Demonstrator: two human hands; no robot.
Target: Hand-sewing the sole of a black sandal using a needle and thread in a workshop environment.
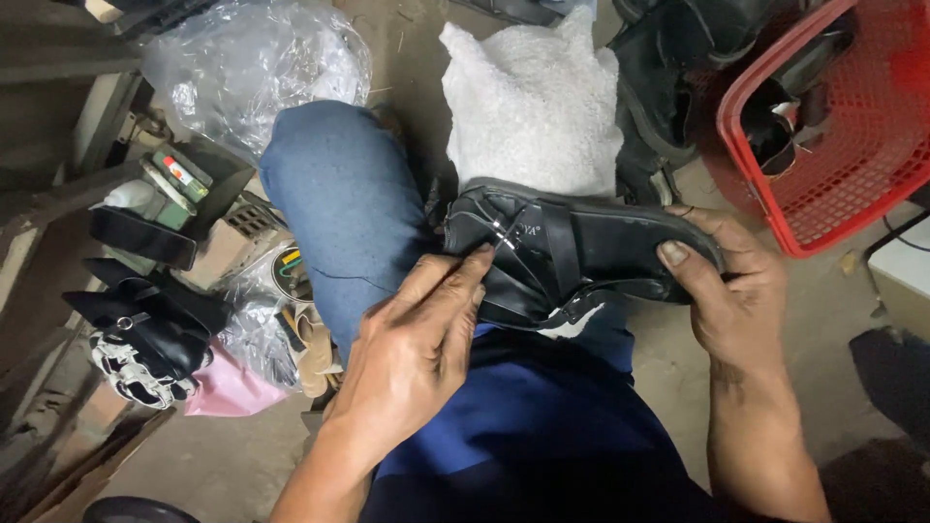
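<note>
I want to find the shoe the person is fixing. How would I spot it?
Look at the bent knee in blue trousers mid-picture. Just right of it, in front of a white foam bag, the left hand and right hand hold a black sandal. Unlike the shoes piled at the left, it shows crossing straps and is held up.

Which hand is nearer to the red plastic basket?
The right hand. It grips the black sandal's end just below and left of the red basket, not touching it. The left hand pinches the sandal's other end, farther left.

clear plastic bag upper left, white bag top centre
</note>
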